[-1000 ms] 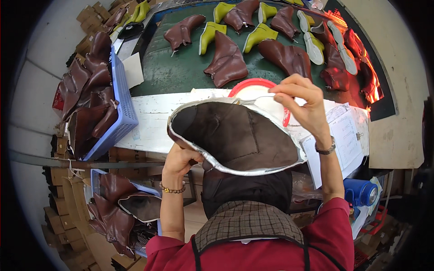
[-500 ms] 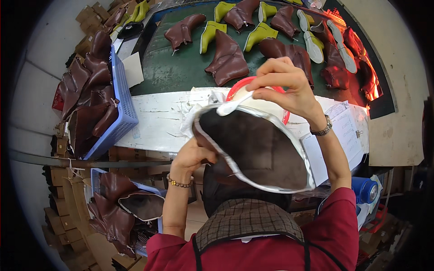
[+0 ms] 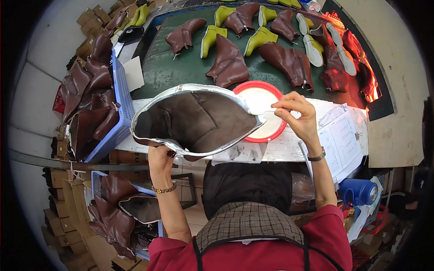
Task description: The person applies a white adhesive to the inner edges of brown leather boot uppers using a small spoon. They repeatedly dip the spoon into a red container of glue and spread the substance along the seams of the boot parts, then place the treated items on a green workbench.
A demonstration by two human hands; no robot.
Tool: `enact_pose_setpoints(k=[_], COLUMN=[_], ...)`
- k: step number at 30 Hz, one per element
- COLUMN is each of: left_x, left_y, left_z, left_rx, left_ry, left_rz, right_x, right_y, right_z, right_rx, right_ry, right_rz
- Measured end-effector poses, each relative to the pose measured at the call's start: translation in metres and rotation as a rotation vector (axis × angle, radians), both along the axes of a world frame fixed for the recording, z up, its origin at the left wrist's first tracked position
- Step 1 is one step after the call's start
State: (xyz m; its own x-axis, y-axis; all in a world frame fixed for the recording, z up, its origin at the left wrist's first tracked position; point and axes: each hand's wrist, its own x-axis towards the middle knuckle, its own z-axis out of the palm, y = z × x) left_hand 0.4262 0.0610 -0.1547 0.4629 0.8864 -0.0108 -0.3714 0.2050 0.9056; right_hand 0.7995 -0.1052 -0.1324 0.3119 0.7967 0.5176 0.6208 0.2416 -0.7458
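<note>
A brown boot upper (image 3: 199,122) is turned so I look down into its dark inside. White stuff that looks like glue coats its opening edge. My left hand (image 3: 160,156) is closed on the upper's near side, with the fingers partly hidden beneath it. Between the fingertips of my right hand (image 3: 296,113) is the end of a small white stick-like tool (image 3: 270,110). Its other end meets the pointed right corner of the edge, and I cannot make out its tip. Behind that corner sits a red-rimmed bowl (image 3: 276,132) of whitish paste, partly covered by the upper.
Brown boots (image 3: 228,63) and yellow-green ones (image 3: 211,40) lie on the green surface (image 3: 156,74) beyond the white bench (image 3: 289,151). Blue baskets (image 3: 121,104) of brown uppers stand at left. Papers (image 3: 341,142) and a blue bottle (image 3: 359,192) are at right.
The boot upper has swung round and moved left and away from me, uncovering more of the bowl. My right hand has come down and right, bringing the white tool to the upper's right corner.
</note>
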Motion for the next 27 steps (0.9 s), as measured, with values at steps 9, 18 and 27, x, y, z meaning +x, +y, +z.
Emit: enact_pose_setpoints(k=[9,18,27], left_x=[-0.017,-0.036,0.015], left_y=[0.006,0.016,0.019], left_z=[-0.036,-0.056,-0.003], left_rx=[-0.087,0.060,0.072], left_ry=[-0.258,-0.190,0.164], left_rz=[0.006,0.030,0.307], right_x=[-0.005,-0.003,0.000], right_y=[0.027,0.017,0.001], right_z=[0.001,0.000,-0.015], right_rx=[0.049,0.020,0.083], right_ry=[0.010,-0.090,0.086], right_rz=[0.062,-0.004,-0.203])
